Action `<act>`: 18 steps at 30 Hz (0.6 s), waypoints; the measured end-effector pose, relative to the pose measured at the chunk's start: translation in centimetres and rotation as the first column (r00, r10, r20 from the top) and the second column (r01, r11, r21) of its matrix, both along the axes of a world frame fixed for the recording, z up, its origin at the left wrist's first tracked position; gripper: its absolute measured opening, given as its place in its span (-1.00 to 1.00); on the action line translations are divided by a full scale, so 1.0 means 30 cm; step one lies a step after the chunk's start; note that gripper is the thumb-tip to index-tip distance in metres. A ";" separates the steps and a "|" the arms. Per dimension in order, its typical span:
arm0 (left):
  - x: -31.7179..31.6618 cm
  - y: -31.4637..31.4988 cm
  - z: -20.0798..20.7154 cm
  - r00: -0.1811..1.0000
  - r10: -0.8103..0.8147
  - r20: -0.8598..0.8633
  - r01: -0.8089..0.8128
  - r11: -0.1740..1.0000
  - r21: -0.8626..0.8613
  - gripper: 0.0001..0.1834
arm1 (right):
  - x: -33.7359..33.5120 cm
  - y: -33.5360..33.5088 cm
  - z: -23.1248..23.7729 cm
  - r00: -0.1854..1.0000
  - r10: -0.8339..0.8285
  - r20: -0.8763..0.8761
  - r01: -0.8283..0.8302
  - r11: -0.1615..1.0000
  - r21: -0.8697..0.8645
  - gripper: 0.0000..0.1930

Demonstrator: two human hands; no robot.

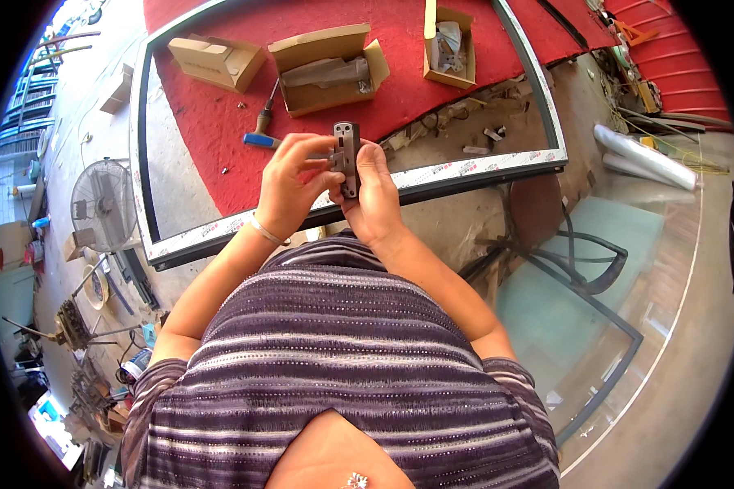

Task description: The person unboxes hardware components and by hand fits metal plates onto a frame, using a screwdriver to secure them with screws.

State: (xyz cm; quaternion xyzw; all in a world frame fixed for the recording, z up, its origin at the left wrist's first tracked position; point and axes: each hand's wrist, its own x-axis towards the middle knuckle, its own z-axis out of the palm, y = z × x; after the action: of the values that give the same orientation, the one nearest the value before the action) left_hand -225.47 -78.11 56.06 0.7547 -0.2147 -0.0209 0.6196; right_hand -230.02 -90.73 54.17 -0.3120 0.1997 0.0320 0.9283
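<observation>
The right hand [377, 196] holds a gray metal part [349, 151] in its fingers. The left hand [284, 186] has its fingers bent and close together at the part's left side. The part is up over the near side of a big frame [432, 171]. A screwdriver [261, 140] with a blue end lies near the left hand, on red cloth [187, 122]. An open brown box [322, 101] sits farther away.

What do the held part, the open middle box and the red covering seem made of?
Held part: probably metal, satin grey, given its sheen and crisp holes.
Open middle box: matte brown cardboard, judging by its folded flaps.
Red covering: possibly felt-like fabric; it looks dull.
</observation>
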 end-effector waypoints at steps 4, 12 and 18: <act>0.017 0.031 -0.022 0.965 -0.026 -0.261 -0.041 0.968 -0.248 -0.78 | 0.019 -0.004 0.069 0.998 0.009 0.066 -0.005 0.998 -0.056 -0.72; 0.099 0.047 0.043 0.999 0.030 -0.031 -0.028 0.998 0.052 -0.88 | 0.024 -0.040 0.006 0.985 0.174 -0.013 -0.166 0.958 0.234 -0.74; 0.105 0.051 0.064 0.990 -0.079 -0.114 0.100 0.978 0.183 -0.86 | 0.009 -0.025 0.003 0.987 0.159 0.027 -0.160 0.987 0.022 -0.68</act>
State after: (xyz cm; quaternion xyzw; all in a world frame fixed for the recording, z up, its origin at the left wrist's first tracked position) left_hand -222.32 -76.59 57.97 0.7973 -0.2123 -0.1091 0.5543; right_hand -229.76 -91.47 54.25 -0.3163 0.1619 0.1048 0.9288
